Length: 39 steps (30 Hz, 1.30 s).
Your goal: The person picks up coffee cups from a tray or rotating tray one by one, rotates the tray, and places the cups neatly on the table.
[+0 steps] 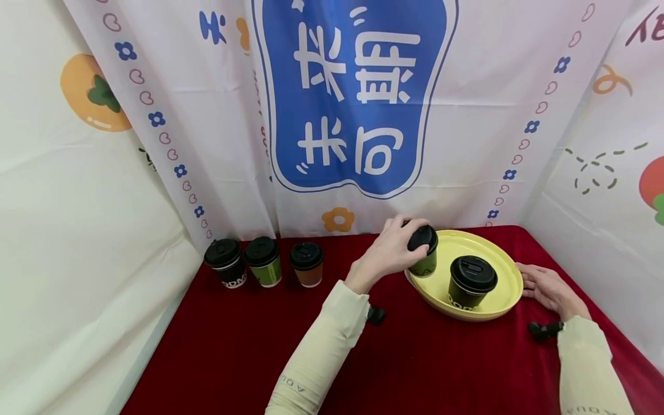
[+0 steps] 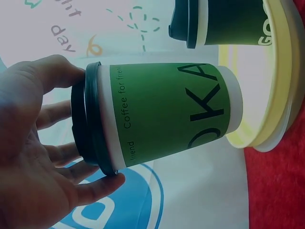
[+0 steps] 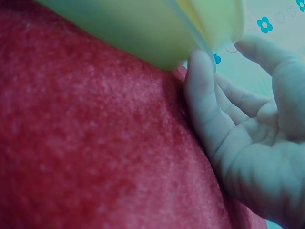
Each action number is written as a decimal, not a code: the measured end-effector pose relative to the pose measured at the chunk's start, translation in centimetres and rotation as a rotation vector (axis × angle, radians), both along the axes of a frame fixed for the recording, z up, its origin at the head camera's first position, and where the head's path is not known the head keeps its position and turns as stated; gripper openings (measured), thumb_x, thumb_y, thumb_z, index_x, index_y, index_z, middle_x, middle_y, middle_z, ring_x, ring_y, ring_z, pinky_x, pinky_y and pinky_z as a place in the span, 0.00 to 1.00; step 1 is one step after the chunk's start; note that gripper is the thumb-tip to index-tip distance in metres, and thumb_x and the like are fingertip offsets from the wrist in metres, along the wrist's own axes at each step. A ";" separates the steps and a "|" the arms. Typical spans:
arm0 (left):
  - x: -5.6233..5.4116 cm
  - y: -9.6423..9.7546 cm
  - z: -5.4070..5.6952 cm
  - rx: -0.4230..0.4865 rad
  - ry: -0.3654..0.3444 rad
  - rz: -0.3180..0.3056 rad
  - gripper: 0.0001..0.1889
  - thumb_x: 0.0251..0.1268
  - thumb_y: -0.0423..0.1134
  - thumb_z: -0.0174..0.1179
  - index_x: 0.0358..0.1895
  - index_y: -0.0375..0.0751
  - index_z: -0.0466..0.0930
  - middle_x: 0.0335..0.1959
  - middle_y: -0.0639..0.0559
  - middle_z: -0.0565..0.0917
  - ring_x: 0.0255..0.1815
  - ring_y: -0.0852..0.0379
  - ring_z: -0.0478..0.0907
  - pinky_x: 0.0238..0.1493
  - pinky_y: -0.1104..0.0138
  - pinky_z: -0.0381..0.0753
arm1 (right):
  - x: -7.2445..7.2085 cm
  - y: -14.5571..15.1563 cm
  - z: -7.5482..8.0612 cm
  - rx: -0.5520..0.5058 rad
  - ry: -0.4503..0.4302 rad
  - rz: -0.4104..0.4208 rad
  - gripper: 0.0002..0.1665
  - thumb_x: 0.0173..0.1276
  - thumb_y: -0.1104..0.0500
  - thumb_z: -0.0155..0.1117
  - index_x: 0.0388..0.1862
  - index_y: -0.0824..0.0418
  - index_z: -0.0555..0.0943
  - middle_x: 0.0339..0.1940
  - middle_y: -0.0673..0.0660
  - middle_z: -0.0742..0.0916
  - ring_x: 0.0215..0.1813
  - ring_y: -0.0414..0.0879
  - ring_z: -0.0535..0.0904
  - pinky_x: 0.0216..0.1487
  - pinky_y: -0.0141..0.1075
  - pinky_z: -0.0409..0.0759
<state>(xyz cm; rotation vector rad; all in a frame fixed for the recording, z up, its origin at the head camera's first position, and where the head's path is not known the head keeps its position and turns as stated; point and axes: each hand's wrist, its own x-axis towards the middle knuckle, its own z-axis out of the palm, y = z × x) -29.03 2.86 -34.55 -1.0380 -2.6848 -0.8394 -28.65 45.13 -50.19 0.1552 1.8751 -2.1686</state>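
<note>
My left hand [image 1: 390, 248] grips a green paper coffee cup [image 1: 425, 264] by its black lid, over the left side of a round yellow tray [image 1: 482, 242]. The left wrist view shows lettering on the green sleeve, with fingers and thumb spread round the lid [image 2: 88, 119]. A dark paper coffee cup [image 1: 471, 283] with a black lid stands upright in the tray, right of the green one. At the tray's right edge my right hand [image 1: 551, 288] holds the rim; in the right wrist view a finger [image 3: 200, 78] lies against its underside.
On the left of the red-covered table [image 1: 290, 340] stand three lidded cups in a row: a black cup [image 1: 226, 265], a green cup [image 1: 264, 262] and a brown cup [image 1: 307, 265]. A printed white curtain [image 1: 223, 144] rises behind the table, with white side walls.
</note>
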 end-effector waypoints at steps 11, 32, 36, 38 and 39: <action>0.8 -3.0 -0.3 -0.071 0.016 -0.005 0.24 0.69 0.49 0.57 0.68 0.55 0.71 0.64 0.48 0.70 0.58 0.51 0.66 0.51 0.62 0.77 | 0.0 0.0 0.1 -0.007 0.013 0.005 0.14 0.79 0.54 0.49 0.41 0.47 0.84 0.34 0.46 0.89 0.38 0.36 0.85 0.39 0.35 0.85; 1.6 -9.0 -1.2 -0.163 -0.018 0.029 0.25 0.67 0.49 0.59 0.67 0.54 0.72 0.66 0.46 0.70 0.62 0.47 0.67 0.53 0.56 0.80 | 0.0 -0.2 -0.2 0.025 -0.003 -0.010 0.15 0.79 0.53 0.49 0.39 0.46 0.85 0.33 0.45 0.89 0.36 0.37 0.85 0.38 0.35 0.86; 1.7 -10.6 -1.5 -0.181 -0.011 0.043 0.25 0.67 0.48 0.60 0.67 0.53 0.72 0.66 0.45 0.70 0.62 0.45 0.67 0.55 0.54 0.78 | 0.0 -0.1 -0.1 0.023 -0.002 -0.016 0.15 0.79 0.52 0.50 0.39 0.47 0.84 0.32 0.45 0.88 0.36 0.37 0.85 0.38 0.36 0.86; 1.8 -11.5 -1.6 -0.192 -0.016 0.052 0.25 0.67 0.48 0.60 0.67 0.53 0.73 0.66 0.45 0.70 0.63 0.44 0.67 0.56 0.53 0.77 | 0.0 -0.1 -0.1 0.019 -0.002 -0.012 0.14 0.79 0.52 0.50 0.40 0.47 0.84 0.32 0.45 0.88 0.36 0.37 0.85 0.38 0.36 0.86; 1.8 -11.9 -1.7 -0.195 -0.018 0.056 0.25 0.67 0.48 0.60 0.67 0.54 0.73 0.66 0.45 0.70 0.63 0.44 0.67 0.56 0.52 0.77 | 0.0 0.0 -0.1 0.019 -0.002 -0.011 0.15 0.79 0.52 0.50 0.40 0.47 0.84 0.32 0.45 0.88 0.36 0.37 0.85 0.39 0.36 0.86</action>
